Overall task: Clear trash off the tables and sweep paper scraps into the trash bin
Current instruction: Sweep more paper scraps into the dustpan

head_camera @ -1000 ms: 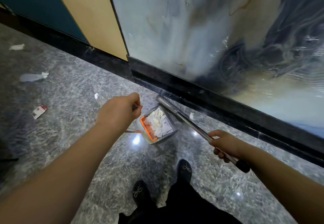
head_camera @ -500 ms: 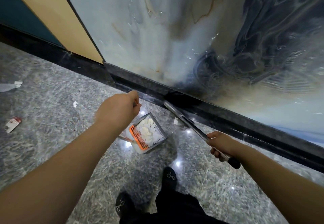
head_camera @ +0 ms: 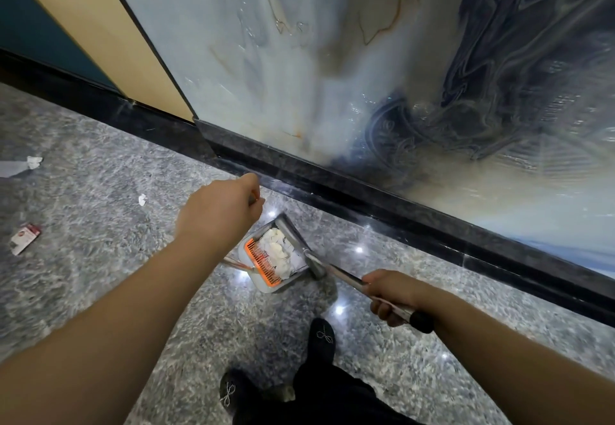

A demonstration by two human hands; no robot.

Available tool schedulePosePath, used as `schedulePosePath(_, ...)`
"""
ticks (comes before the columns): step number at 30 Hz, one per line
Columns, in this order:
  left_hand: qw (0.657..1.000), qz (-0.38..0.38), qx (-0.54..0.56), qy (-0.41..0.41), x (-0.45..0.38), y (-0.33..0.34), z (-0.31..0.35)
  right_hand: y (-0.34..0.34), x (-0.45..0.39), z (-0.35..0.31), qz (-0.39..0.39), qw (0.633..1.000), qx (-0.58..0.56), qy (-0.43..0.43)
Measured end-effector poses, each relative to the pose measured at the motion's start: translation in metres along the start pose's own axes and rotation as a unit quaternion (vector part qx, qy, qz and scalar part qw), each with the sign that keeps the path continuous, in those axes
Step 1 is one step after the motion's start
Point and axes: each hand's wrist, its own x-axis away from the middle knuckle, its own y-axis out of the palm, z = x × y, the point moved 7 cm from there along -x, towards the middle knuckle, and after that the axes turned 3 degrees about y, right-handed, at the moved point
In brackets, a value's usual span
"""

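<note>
Sweeping is the step in hand: your right hand (head_camera: 394,294) has its fingers wrapped around the metal broom handle (head_camera: 349,279), whose head sits at the open edge of the dustpan (head_camera: 266,286). Your left hand (head_camera: 221,211) is closed in a fist above the pan, apparently gripping its upright handle, though the handle itself is mostly hidden behind the hand. The dustpan rests on the stone floor (head_camera: 100,224) near the dark baseboard (head_camera: 382,198) and already holds a heap of white paper scraps (head_camera: 278,253) beside its orange comb (head_camera: 258,263). More litter lies well apart to your left: a small white scrap (head_camera: 142,199), a red-and-white wrapper (head_camera: 25,238) and a crumpled tissue (head_camera: 20,166). Next, I judge, you carry the pan level toward those pieces.
</note>
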Motion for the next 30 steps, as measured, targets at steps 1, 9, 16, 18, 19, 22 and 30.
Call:
schedulePosePath(1,1.000,0.001,0.003,-0.004,0.003,0.000,-0.002,0.006,0.000,0.001,0.005,1.000,-0.006,-0.001)
schedulePosePath(9,0.996,0.029,0.065,-0.044,0.045,-0.010,-0.048,0.041,0.023,-0.004,0.025,0.999,-0.002,-0.024)
schedulePosePath(16,0.980,0.093,0.126,-0.121,0.121,-0.021,-0.130,0.099,0.050,-0.014,0.035,0.998,0.031,-0.043)
schedulePosePath(18,0.975,0.101,0.129,-0.148,0.144,-0.023,-0.153,0.125,0.054,-0.018,0.036,0.997,0.038,-0.053)
schedulePosePath(19,0.973,0.107,0.132,-0.158,0.155,-0.025,-0.164,0.139,0.056,-0.020,0.032,0.997,0.039,-0.058)
schedulePosePath(22,0.962,0.122,0.145,-0.197,0.191,-0.033,-0.200,0.181,0.059,-0.027,0.015,0.997,0.042,-0.067)
schedulePosePath(30,0.930,0.172,0.150,-0.288,0.298,-0.053,-0.289,0.297,0.068,-0.055,-0.003,0.987,0.107,-0.119)
